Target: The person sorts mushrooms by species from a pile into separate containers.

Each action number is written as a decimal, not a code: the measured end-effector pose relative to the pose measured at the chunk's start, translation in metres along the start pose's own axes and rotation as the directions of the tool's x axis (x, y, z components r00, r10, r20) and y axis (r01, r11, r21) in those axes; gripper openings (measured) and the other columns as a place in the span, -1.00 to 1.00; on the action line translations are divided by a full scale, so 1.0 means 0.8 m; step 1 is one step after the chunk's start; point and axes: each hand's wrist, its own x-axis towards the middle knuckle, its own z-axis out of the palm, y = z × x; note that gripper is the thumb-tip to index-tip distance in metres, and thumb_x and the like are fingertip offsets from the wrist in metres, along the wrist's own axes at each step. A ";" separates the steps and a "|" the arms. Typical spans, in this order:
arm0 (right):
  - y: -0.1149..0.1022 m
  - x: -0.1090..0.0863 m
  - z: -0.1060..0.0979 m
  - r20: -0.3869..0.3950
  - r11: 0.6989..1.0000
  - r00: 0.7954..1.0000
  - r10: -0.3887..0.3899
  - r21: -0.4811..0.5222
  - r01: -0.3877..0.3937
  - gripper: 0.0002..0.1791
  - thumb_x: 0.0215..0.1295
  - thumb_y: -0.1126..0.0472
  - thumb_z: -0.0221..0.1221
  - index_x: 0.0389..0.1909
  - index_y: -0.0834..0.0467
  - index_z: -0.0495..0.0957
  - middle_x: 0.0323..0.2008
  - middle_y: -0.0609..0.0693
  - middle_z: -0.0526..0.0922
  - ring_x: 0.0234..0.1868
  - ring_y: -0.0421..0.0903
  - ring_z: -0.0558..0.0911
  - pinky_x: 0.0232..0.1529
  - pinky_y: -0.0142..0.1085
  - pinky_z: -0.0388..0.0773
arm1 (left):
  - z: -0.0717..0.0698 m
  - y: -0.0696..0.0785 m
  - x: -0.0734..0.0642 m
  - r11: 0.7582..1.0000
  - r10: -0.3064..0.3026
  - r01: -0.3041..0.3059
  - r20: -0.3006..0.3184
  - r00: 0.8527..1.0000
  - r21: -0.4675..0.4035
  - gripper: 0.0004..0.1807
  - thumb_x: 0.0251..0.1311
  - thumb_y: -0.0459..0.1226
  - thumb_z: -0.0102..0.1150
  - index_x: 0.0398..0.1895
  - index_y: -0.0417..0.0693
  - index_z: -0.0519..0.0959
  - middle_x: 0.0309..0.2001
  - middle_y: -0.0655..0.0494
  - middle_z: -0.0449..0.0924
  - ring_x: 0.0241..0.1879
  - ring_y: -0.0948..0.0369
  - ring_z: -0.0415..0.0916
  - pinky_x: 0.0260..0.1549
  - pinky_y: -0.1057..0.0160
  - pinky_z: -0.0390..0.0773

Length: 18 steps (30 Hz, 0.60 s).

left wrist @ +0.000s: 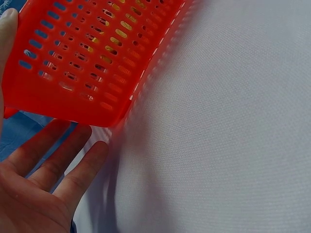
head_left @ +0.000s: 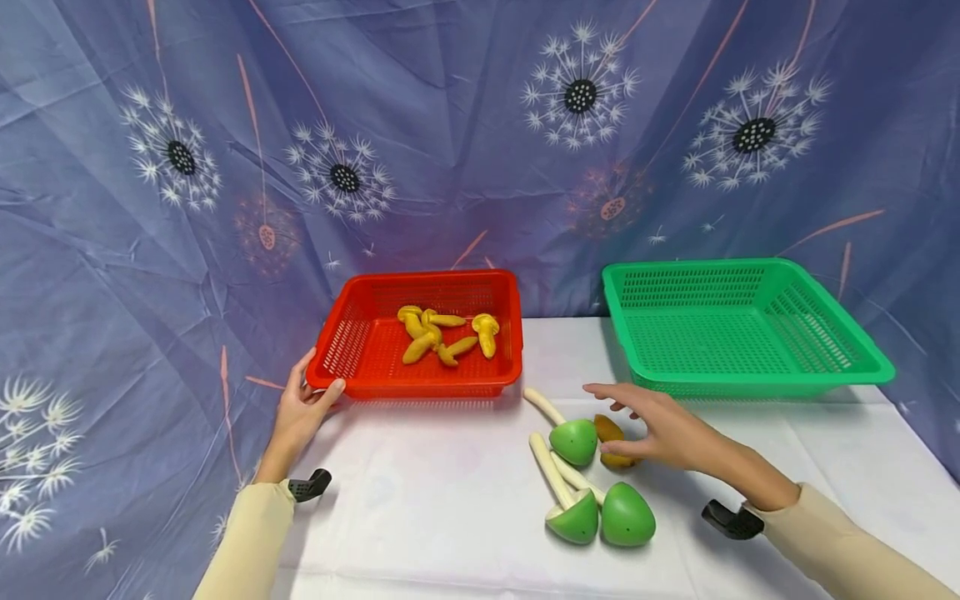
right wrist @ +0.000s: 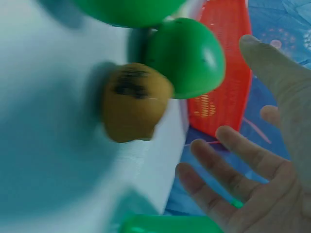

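I judge the work partly done: several yellow mushrooms [head_left: 487, 340] lie in the red basket [head_left: 420, 389], while three green mushrooms [head_left: 628, 515] and a brown mushroom [right wrist: 136, 103] sit outside on the tabletop [head_left: 420, 483], none in the green basket [head_left: 750, 380]. My right hand [head_left: 663, 425], fingers spread, holds nothing near the brown mushroom; my left hand [head_left: 300, 414], also spread, touches the red basket's corner

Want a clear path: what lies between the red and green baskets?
The head view shows bare white cloth between red basket and green basket, right hand and mushrooms in front.
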 end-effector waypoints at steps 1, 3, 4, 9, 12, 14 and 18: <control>0.003 -0.006 0.003 -0.002 1.000 1.000 0.013 -0.009 -0.013 -0.11 0.03 -0.17 0.43 0.41 -0.17 0.29 0.18 -0.18 0.51 -0.01 -0.13 0.60 -0.17 -0.13 0.59 | 0.001 0.003 -0.001 1.000 -0.002 0.002 0.001 1.000 0.002 -0.07 0.22 -0.34 0.30 0.56 0.07 -0.02 0.30 -0.48 0.25 -0.16 0.41 0.59 -0.25 0.28 0.67; 0.009 -0.015 0.010 0.002 0.999 0.999 0.038 -0.002 -0.038 -0.11 0.01 -0.14 0.45 0.40 -0.14 0.31 0.16 -0.15 0.53 -0.07 -0.12 0.60 -0.23 -0.19 0.59 | 0.003 0.008 -0.003 1.000 -0.006 0.006 0.004 1.000 0.009 -0.07 0.22 -0.34 0.29 0.56 0.05 -0.03 0.31 -0.48 0.24 -0.16 0.43 0.58 -0.27 0.33 0.66; 0.012 -0.018 0.015 0.005 0.999 0.999 0.043 -0.001 -0.043 -0.11 0.01 -0.14 0.45 0.40 -0.12 0.32 0.13 -0.12 0.55 -0.12 -0.12 0.60 -0.27 -0.24 0.59 | 0.003 0.009 -0.004 1.000 -0.010 0.010 0.002 1.000 0.012 -0.07 0.22 -0.34 0.29 0.56 0.05 -0.03 0.31 -0.47 0.24 -0.16 0.43 0.58 -0.28 0.34 0.66; 0.024 -0.028 0.034 0.007 0.998 0.998 0.065 -0.001 -0.065 -0.11 0.05 -0.19 0.41 0.37 0.09 0.35 0.01 0.06 0.60 -0.32 -0.25 0.54 -0.38 -0.39 0.52 | 0.002 0.010 -0.004 1.000 -0.020 0.020 0.004 1.000 0.012 -0.07 0.22 -0.32 0.31 0.56 0.08 -0.02 0.32 -0.44 0.25 -0.14 0.41 0.59 -0.24 0.32 0.66; 0.025 -0.030 0.040 0.005 0.995 0.995 0.096 -0.006 -0.096 -0.08 0.04 -0.19 0.41 0.34 0.20 0.35 -0.10 0.05 0.63 -0.36 -0.31 0.53 -0.38 -0.40 0.50 | 0.000 0.005 -0.001 1.000 -0.017 0.017 0.002 1.000 0.017 -0.06 0.21 -0.31 0.32 0.55 0.11 -0.01 0.32 -0.42 0.25 -0.14 0.40 0.59 -0.20 0.27 0.66; 0.025 -0.030 0.041 0.011 0.992 0.992 0.127 -0.008 -0.127 -0.08 0.04 -0.17 0.42 0.33 0.24 0.35 -0.20 -0.01 0.63 -0.39 -0.32 0.51 -0.41 -0.40 0.49 | 0.000 0.004 0.001 1.000 -0.015 0.015 0.000 1.000 0.019 -0.06 0.21 -0.31 0.32 0.55 0.11 -0.01 0.33 -0.41 0.25 -0.14 0.40 0.58 -0.21 0.28 0.66; 0.025 -0.028 0.040 0.025 0.980 0.980 0.198 -0.018 -0.198 -0.13 0.08 -0.18 0.39 0.28 0.26 0.39 -0.37 -0.13 0.60 -0.46 -0.34 0.48 -0.43 -0.39 0.47 | 0.001 0.003 0.000 1.000 -0.011 0.011 -0.003 1.000 0.004 -0.06 0.21 -0.33 0.32 0.55 0.07 -0.02 0.34 -0.42 0.23 -0.14 0.40 0.58 -0.25 0.35 0.65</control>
